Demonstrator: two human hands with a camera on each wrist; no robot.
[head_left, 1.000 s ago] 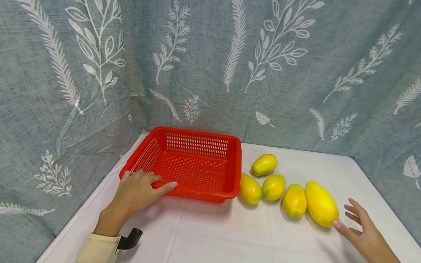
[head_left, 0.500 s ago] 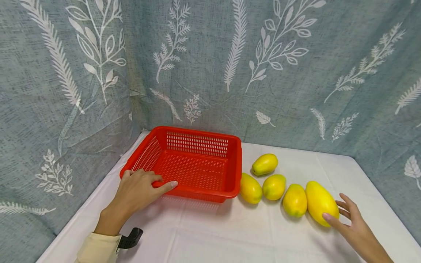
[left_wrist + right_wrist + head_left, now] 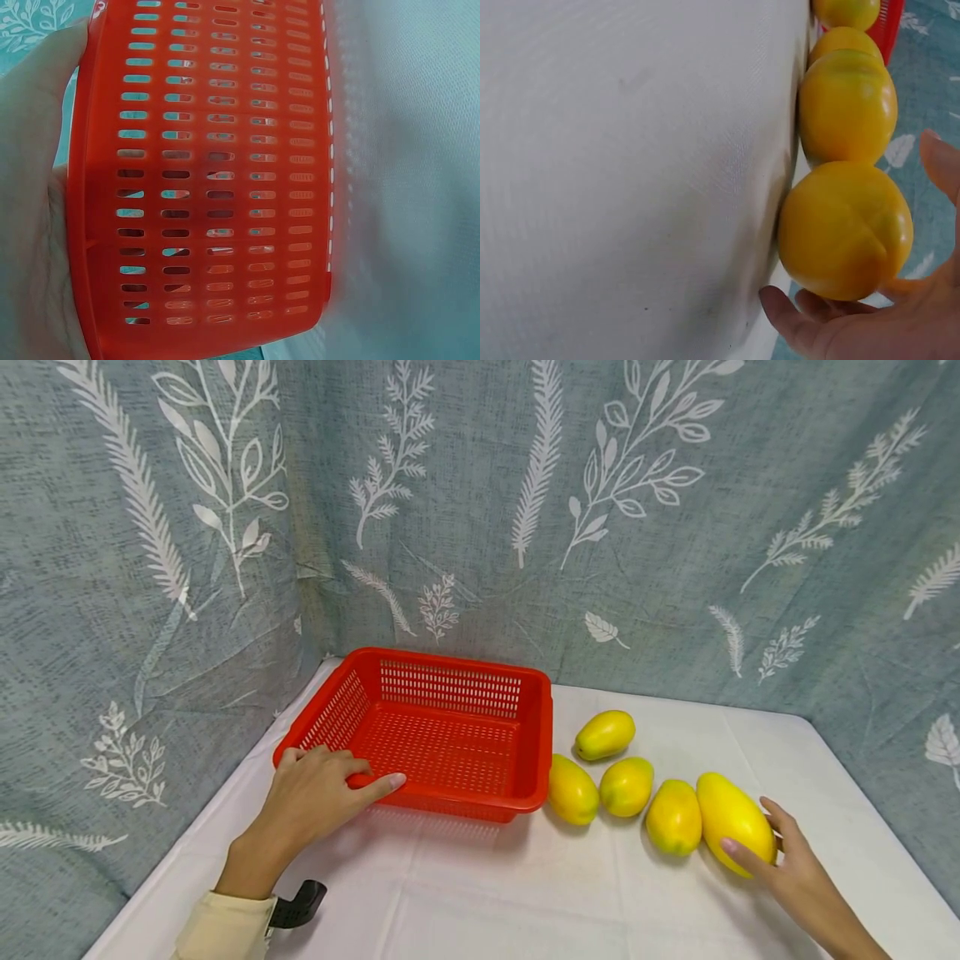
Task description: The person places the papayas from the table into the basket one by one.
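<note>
My left hand (image 3: 318,793) grips the near left rim of a red plastic basket (image 3: 442,797), thumb over the edge and fingers on the outer side. The perforated basket wall (image 3: 202,150) fills much of the left wrist view. At the right, my right hand (image 3: 787,864) is around the near right side of a large yellow mango-shaped fruit (image 3: 731,818). In the right wrist view, its fingers (image 3: 799,322) reach low beside this fruit (image 3: 844,232), while the thumb stands apart from it. The fruit rests on the table.
Several smaller yellow fruits with greenish patches, including one fruit (image 3: 672,818) beside the large one, lie between it and the basket. Another fruit (image 3: 604,735) lies farther back. A white cloth (image 3: 525,902) covers the table, and a patterned curtain (image 3: 465,527) encloses the back and sides.
My right hand has moved left and forward from beside the large yellow fruit until it reaches around its near right side. The left hand and basket stay in place.
</note>
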